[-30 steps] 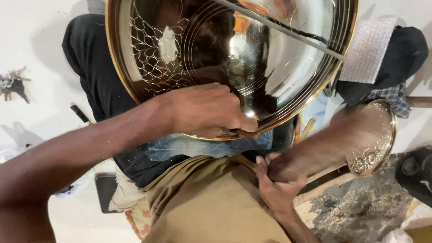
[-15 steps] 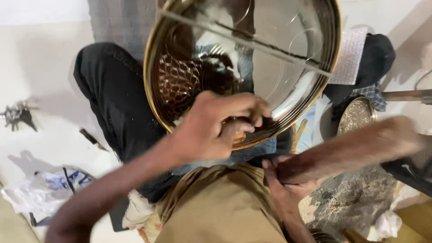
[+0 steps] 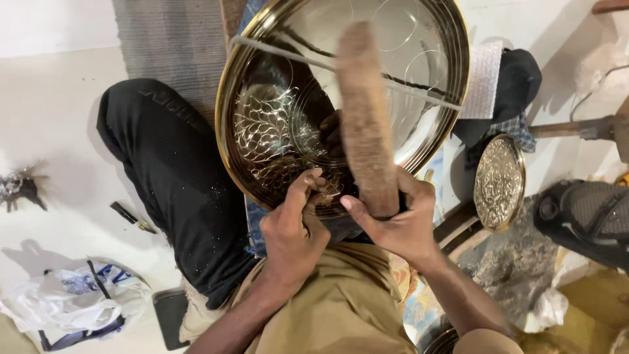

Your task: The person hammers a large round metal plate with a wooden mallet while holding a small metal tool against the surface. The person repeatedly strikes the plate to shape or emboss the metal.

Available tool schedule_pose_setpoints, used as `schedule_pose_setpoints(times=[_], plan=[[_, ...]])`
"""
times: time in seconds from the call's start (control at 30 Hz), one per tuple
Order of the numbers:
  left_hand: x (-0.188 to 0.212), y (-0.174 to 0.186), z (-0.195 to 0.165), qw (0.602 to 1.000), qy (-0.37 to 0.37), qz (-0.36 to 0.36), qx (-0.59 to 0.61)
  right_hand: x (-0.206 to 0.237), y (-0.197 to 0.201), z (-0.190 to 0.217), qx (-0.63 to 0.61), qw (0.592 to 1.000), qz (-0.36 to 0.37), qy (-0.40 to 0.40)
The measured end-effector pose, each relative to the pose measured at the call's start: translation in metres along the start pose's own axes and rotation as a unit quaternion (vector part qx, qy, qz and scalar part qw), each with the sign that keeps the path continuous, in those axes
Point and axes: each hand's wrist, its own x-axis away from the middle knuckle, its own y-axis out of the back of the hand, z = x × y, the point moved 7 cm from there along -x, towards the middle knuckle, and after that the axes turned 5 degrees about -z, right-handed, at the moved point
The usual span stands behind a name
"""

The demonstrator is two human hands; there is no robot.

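A person sits on the floor with a large engraved brass tray (image 3: 275, 131) propped on their lap. Left hand (image 3: 291, 229), fingers pinched on a small chisel at the rim. Right hand (image 3: 396, 219) grips a wooden mallet (image 3: 363, 118), raised. Engraving appears underway; a controlled tap seems needed next.

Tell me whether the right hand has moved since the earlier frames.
Yes. The right hand, earlier low beside the lap with the wooden mallet out sideways, has come up to the brass plate rim, mallet across it.
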Motion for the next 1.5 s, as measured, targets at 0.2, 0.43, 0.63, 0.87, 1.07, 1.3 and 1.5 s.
schedule_pose_setpoints(times=[0.2, 0.43, 0.63, 0.87, 1.07, 1.3, 1.5], plan=[[0.011, -0.009, 0.005, 0.998, 0.016, -0.055, 0.005, -0.021, 0.001, 0.008, 0.029, 0.996, 0.085, 0.022], [0.019, -0.020, 0.007, 0.991, -0.023, -0.056, -0.118, -0.044, 0.025, 0.006, 0.110, 0.973, 0.186, 0.086], [0.024, -0.027, 0.009, 0.986, -0.029, -0.074, -0.147, -0.070, 0.028, 0.019, 0.144, 0.954, 0.261, 0.038], [0.028, -0.032, 0.013, 0.986, -0.040, -0.079, -0.138, -0.084, 0.021, 0.007, 0.372, 0.839, 0.396, -0.022], [0.030, -0.034, 0.014, 0.977, -0.013, -0.104, -0.187, -0.086, 0.009, 0.025, 0.311, 0.856, 0.395, 0.118], [0.032, -0.036, 0.014, 0.975, -0.005, -0.114, -0.192, -0.086, 0.011, 0.021, 0.363, 0.820, 0.422, 0.133], [0.027, -0.029, 0.010, 0.979, 0.012, -0.159, -0.125, -0.073, 0.019, -0.002, 0.239, 0.883, 0.391, 0.106]])
